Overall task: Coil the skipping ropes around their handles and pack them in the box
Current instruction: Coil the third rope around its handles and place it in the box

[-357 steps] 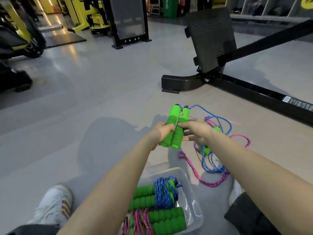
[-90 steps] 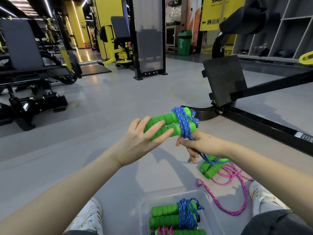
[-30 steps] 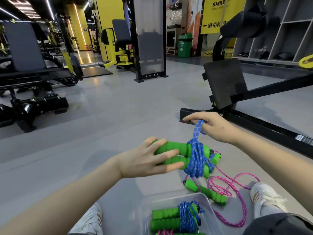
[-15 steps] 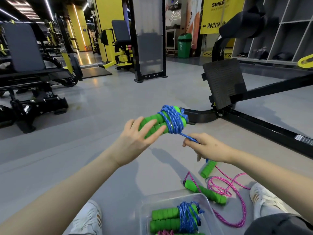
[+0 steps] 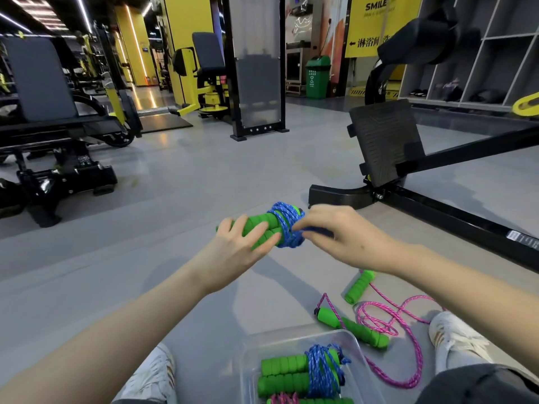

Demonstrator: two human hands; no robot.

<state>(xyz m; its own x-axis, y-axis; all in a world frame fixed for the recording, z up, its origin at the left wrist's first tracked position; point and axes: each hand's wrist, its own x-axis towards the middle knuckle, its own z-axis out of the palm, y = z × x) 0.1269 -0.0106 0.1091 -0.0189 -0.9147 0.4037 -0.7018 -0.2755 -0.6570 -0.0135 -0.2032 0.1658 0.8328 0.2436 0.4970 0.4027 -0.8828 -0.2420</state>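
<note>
Our left hand [image 5: 237, 252] held the 2 green handles [image 5: 261, 225] side by side in the air near the centre of the view, with its fingers laid over them and its thumb hidden beneath. At its 3 o'clock our right hand [image 5: 341, 237] pinched the blue rope [image 5: 287, 225] with curled fingers, right against the coil wound around the handles' far end. At 6 o'clock in the view the clear box [image 5: 291, 339] sat on the grey floor between our 2 white shoes [image 5: 455, 336]. It held a coiled blue set [image 5: 323, 371], with a pink-wrapped set [image 5: 283, 399] at that one's 6 o'clock, cut off by the frame edge. At 4 o'clock from our hands the pink rope [image 5: 408, 322] lay loose on the floor, its 2 loose handles [image 5: 354, 326] apart from each other, just outside the box at its 1 o'clock. A black bench frame [image 5: 437, 217] stood at 2 o'clock, well apart from the ropes.
</note>
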